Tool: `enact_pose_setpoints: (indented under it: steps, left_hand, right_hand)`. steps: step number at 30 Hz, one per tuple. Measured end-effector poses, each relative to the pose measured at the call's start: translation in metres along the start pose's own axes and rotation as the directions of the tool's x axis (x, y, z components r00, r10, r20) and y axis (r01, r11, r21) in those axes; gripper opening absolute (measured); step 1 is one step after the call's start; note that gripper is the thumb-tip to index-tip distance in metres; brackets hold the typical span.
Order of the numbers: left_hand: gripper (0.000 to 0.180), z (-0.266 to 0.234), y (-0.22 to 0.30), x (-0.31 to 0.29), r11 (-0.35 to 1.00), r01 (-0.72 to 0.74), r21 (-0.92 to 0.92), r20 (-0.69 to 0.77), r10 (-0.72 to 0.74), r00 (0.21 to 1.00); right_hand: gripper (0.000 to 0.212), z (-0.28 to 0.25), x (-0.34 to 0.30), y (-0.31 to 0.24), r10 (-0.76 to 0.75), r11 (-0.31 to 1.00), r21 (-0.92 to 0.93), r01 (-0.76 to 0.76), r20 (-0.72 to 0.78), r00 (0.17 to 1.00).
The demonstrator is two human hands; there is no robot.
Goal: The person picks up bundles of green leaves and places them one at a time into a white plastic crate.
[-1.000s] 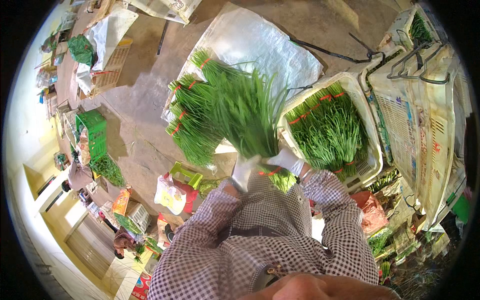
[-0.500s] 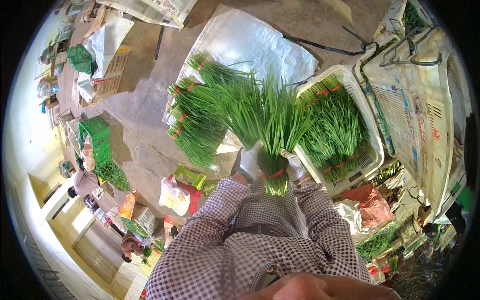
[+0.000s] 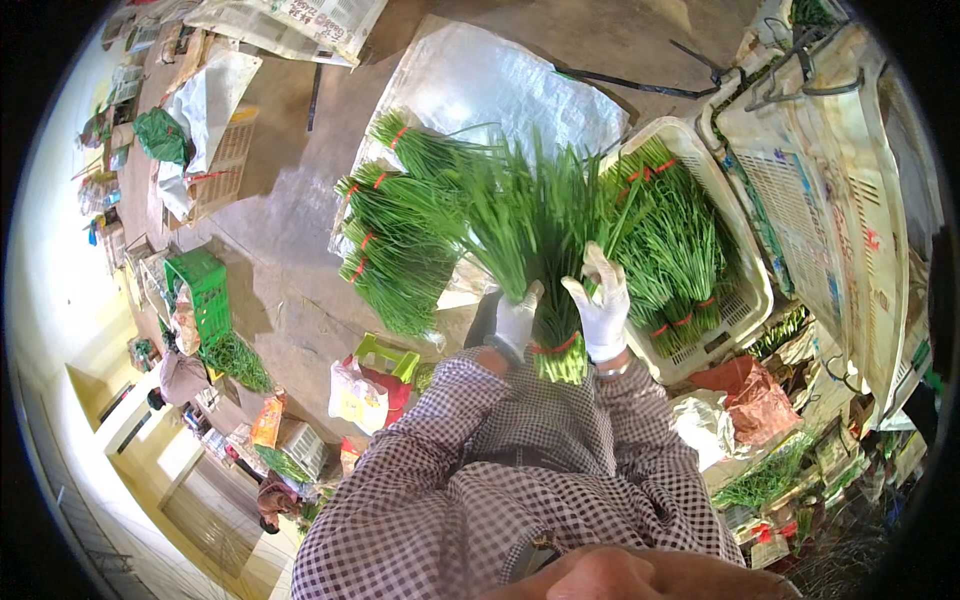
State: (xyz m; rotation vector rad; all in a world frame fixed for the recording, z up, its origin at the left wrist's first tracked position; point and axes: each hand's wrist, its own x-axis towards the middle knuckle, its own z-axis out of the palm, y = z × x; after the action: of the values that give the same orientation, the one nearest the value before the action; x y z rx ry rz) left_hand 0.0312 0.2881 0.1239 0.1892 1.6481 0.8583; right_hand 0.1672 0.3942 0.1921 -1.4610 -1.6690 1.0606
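In front of my body stands a bunch of garlic chives [image 3: 540,225], its cut ends down and a red band round its lower part. My left hand [image 3: 517,318], in a white glove, is closed round the bunch's left side. On the right, my gloved right hand [image 3: 603,303] is open beside the bunch, thumb and fingers apart. Several banded chive bunches [image 3: 395,250] lie left of it on a silvery sheet [image 3: 500,85]. More banded bunches [image 3: 675,250] fill a white plastic crate [image 3: 755,300] to the right.
A tall cream crate [image 3: 810,190] with metal hooks stands at the far right. Below it are a red sack [image 3: 755,400] and loose greens [image 3: 765,480]. Leftward are a small green stool [image 3: 385,358], a bag [image 3: 357,395] and a green crate [image 3: 198,290]. People work at the far left.
My right hand has come off the bunch and risen, its fingers spreading. The left hand keeps its hold, and the leaves have shifted slightly.
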Motion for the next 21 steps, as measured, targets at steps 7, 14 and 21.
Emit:
enact_pose_setpoints:
  steps: [7, 14, 21]
  left_hand:
    - [0.034, 0.023, -0.006, -0.019, 0.969, -0.159, 0.19, 0.061, 0.15, 0.987]
    - [0.035, 0.007, -0.01, -0.017, 0.985, -0.097, 0.142, 0.101, 0.083, 0.991]
    - [0.035, 0.016, 0.052, -0.024, 0.977, -0.004, 0.213, -0.118, 0.03, 0.993]
  right_hand:
    - [0.031, -0.013, 0.069, 0.0, -0.347, 0.92, -0.151, 0.362, 0.114, 0.931]
    - [0.009, -0.042, 0.088, 0.003, 0.329, 0.798, 0.543, -0.261, -0.03, 0.944]
    - [0.074, -0.038, -0.04, 0.047, 0.265, 0.904, 0.029, -0.426, 0.742, 0.615]
